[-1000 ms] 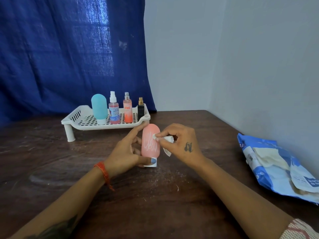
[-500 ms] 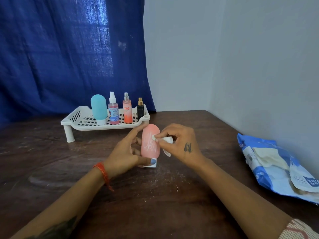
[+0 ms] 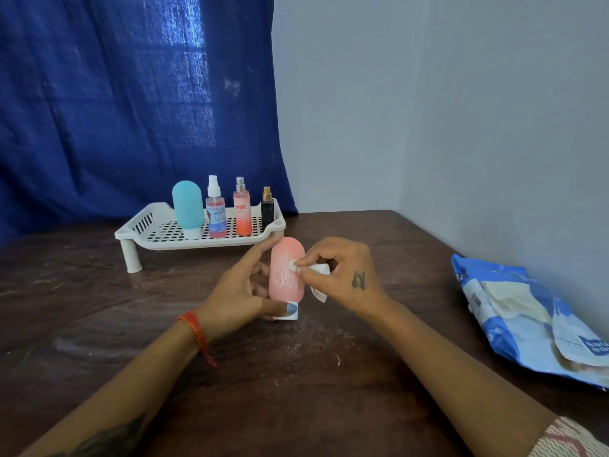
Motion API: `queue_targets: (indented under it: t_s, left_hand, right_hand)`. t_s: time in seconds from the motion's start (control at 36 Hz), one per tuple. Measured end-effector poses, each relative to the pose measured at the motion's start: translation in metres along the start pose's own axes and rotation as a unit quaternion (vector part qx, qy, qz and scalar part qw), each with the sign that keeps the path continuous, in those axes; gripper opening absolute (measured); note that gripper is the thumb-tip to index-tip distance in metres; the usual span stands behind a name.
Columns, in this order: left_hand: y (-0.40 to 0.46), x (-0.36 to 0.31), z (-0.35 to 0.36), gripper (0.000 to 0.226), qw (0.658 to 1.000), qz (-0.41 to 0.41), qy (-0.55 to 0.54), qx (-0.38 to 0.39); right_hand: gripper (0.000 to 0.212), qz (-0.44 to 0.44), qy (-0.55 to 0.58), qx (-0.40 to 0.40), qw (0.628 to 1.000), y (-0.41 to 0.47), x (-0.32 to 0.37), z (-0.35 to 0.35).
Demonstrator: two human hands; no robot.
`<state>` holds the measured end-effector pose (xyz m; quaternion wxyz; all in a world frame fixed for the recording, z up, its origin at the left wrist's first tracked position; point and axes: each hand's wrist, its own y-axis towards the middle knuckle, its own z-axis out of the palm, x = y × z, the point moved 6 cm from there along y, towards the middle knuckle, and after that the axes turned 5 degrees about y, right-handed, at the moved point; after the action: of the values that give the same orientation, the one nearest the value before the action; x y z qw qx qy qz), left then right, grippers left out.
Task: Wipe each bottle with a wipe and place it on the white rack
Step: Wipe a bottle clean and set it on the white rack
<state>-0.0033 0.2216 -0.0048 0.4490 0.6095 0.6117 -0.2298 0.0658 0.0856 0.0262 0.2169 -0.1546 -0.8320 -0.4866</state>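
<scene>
Over on the left the white rack (image 3: 158, 230) stands on its short legs on the table (image 3: 99, 324), and four bottles are lined along its back edge: a teal tube (image 3: 188, 206) standing on its cap, a pink sprayer (image 3: 215, 211), an orange sprayer (image 3: 242, 209) and a small dark bottle (image 3: 267, 207). Kept upright and close together like that, they leave the front and left of the grid free, I'd guess for what comes next. Just in front of the rack the left hand (image 3: 237, 291) grips the pink tube (image 3: 286, 275), thumb at the white cap down at the table and forefinger up at its rounded top, which steadies it cap-down so it cannot roll under rubbing. The right hand (image 3: 342, 275) pinches a folded wipe (image 3: 316, 273) between thumb and fingertips and presses a corner of it on the white lettering. Far right, near the wall, lies a blue pack (image 3: 527, 324), within reach, presumably the wipes' supply
</scene>
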Motion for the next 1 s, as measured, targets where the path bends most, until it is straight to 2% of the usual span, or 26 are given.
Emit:
queue_targets:
  t_s: [0.17, 0.31, 0.5, 0.58, 0.83, 1.0]
  left_hand:
    - [-0.0003, -0.0013, 0.0001, 0.100, 1.000, 0.000, 0.002, 0.007]
    - [-0.0011, 0.0004, -0.0002, 0.100, 1.000, 0.001, 0.000, 0.005]
    - [0.0000, 0.0015, -0.0006, 0.101, 1.000, 0.000, 0.002, 0.005]
    - [0.0007, 0.0019, -0.0005, 0.102, 1.000, -0.003, 0.006, 0.004]
    - [0.0015, 0.0047, -0.0007, 0.103, 1.000, -0.008, 0.000, 0.012]
    - [0.0014, 0.0044, -0.0010, 0.104, 1.000, -0.003, -0.002, 0.010]
  right_hand:
    - [0.002, 0.003, -0.023, -0.021, 0.999, -0.0007, -0.0043, -0.0029]
    - [0.010, 0.004, -0.040, -0.053, 0.998, -0.0008, -0.0046, -0.0049]
    - [0.007, 0.009, 0.007, 0.002, 1.000, 0.0001, -0.0023, -0.0003]
    - [0.003, 0.022, 0.001, 0.002, 1.000, -0.0004, -0.0053, -0.0015]
    - [0.014, 0.013, -0.036, -0.064, 0.997, 0.0019, -0.0048, -0.0062]
    - [0.009, 0.004, 0.005, -0.013, 1.000, 0.0007, -0.0017, -0.0012]
